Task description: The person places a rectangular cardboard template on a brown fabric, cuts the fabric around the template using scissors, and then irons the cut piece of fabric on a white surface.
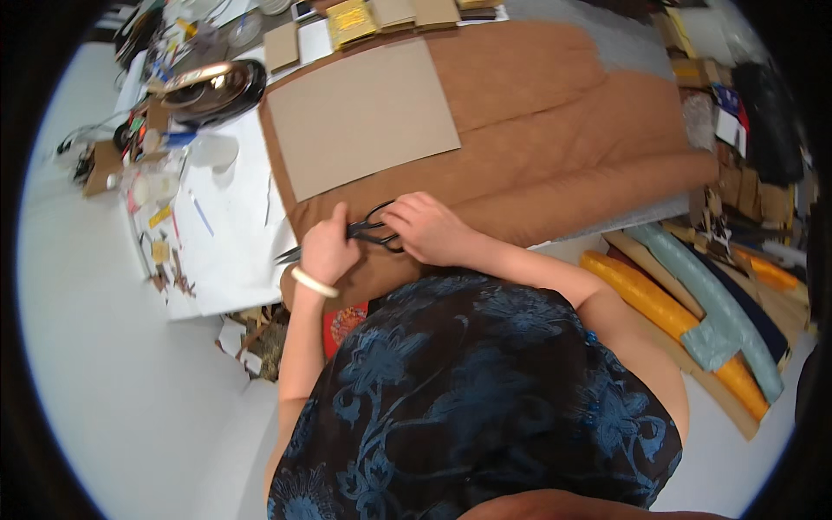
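Observation:
A pair of scissors [359, 230] with black handles lies across my two hands over the near edge of the brown leather-like sheet [537, 130]. My left hand [328, 250], with a pale bangle at the wrist, is closed around the scissors' middle. Their blade tips point left, past that hand. Fingers of my right hand [426, 227] curl at the handle loops; its fingertips are partly hidden. Beyond my hands a flat beige board [364, 117] rests on the sheet. Toward the right, the sheet's near side is rolled into a thick fold.
White paper [221, 260] covers the table's left side, with a clear plastic cup [214, 152] and a dark round glossy object [217, 94]. Small boxes [351, 22] line the far edge. Orange [637, 290] and grey-green fabric rolls [693, 286] lie to the right.

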A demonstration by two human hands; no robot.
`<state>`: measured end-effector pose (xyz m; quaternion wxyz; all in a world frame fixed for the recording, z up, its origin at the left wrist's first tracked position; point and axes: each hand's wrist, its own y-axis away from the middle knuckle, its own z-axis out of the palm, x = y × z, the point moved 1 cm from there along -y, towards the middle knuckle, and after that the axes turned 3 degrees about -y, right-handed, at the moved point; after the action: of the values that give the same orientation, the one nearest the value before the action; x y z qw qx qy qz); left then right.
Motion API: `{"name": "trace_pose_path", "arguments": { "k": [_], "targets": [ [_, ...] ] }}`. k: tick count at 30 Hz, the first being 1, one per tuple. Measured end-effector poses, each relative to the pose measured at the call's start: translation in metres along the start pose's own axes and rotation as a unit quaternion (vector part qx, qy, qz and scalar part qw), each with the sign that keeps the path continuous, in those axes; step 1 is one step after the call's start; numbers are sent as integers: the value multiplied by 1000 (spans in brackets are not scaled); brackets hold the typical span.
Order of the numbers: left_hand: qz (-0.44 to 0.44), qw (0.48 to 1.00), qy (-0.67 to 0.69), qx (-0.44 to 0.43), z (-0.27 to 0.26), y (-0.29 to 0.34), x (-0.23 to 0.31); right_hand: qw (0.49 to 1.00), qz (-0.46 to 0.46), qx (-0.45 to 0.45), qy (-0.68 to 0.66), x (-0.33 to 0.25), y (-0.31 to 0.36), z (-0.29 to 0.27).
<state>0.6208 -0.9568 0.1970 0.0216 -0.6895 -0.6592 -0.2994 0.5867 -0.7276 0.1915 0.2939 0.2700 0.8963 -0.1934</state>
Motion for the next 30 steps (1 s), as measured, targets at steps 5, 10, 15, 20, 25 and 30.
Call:
{"name": "trace_pose_path", "arguments": {
  "k": [5,10,15,20,25,30],
  "targets": [
    [2,998,-19,-59,12,-3,45,994,61,-71,-62,7,22,-6],
    [104,970,33,216,6,17,49,966,195,12,-167,14,50,-1],
    [114,983,80,124,39,80,-19,860,367,201,-291,22,85,16],
    [153,986,37,52,69,93,-51,774,456,234,-371,15,89,27],
    [196,976,91,39,71,69,-75,710,453,311,-440,-12,52,71],
    [201,972,117,39,72,64,-82,620,497,296,-531,-52,20,94]
  ]
}}
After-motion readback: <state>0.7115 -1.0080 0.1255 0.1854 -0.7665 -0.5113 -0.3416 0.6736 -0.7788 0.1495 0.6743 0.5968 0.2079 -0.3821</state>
